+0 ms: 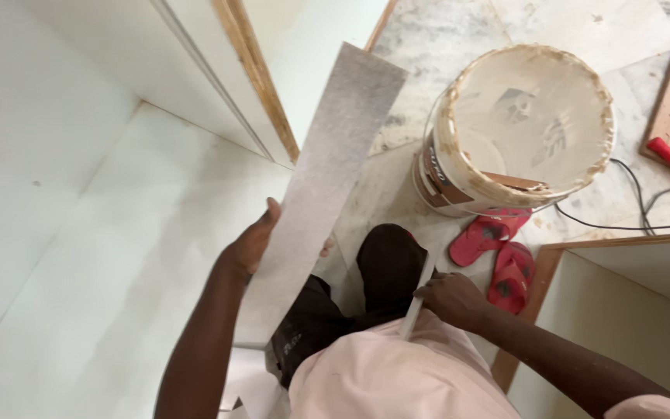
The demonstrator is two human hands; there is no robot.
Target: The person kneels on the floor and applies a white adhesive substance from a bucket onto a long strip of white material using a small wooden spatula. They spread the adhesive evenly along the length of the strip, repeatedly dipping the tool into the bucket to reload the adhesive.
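Your left hand [256, 244] grips long grey speckled strip [319, 186], slanting above white panel [118, 256]. Your right hand [450, 299] fingers curl round thin white strip [420, 295] at lap. Marble floor [443, 39], crusted bucket [521, 124], red sandals [498, 248] nearby.

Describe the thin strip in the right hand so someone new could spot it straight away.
Start at the big paint-smeared bucket on the marble floor, then drop to the red sandals beside it. Just left of them, the right hand pinches a narrow white strip against the person's knee. It is far slimmer and paler than the wide grey sheet the left hand holds.
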